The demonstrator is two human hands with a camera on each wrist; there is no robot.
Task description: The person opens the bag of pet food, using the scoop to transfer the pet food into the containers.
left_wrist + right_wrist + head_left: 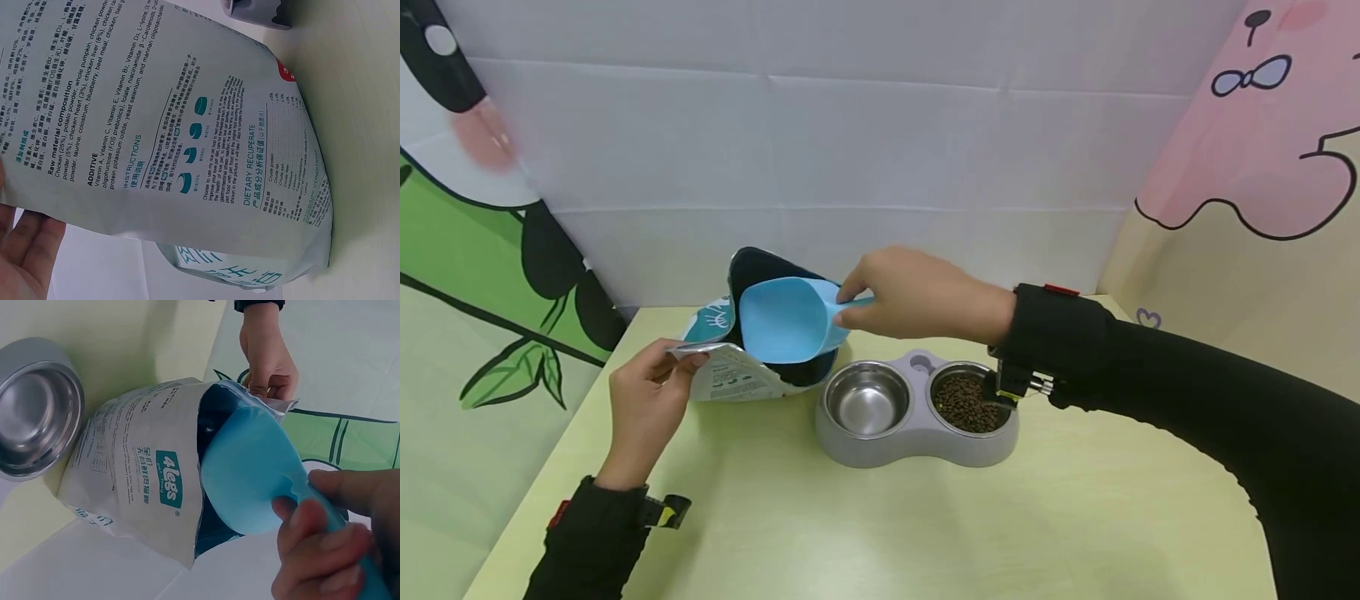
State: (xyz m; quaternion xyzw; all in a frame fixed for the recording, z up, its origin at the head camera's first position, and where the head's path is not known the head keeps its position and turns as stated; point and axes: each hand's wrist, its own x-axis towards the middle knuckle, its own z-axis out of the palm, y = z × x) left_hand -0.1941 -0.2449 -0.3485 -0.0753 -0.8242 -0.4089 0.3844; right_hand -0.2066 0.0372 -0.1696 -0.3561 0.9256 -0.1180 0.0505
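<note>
My left hand (647, 404) pinches the top edge of a pet food bag (730, 375), whose mouth gapes wide and shows a dark lining. In my right hand (917, 296) is the handle of a light blue scoop (784, 321). The scoop's head sits at the bag's mouth, partly inside it, as the right wrist view shows with the scoop (250, 469) overlapping the opening. Printed text covers the bag's back (156, 125) in the left wrist view. No kibble shows in the scoop's visible part.
A grey double feeder (917, 442) stands right of the bag on the pale table (850, 533). Its left steel bowl (867, 400) is bare; brown kibble (966, 404) lies in the right one. A white wall covering (880, 150) rises behind the table.
</note>
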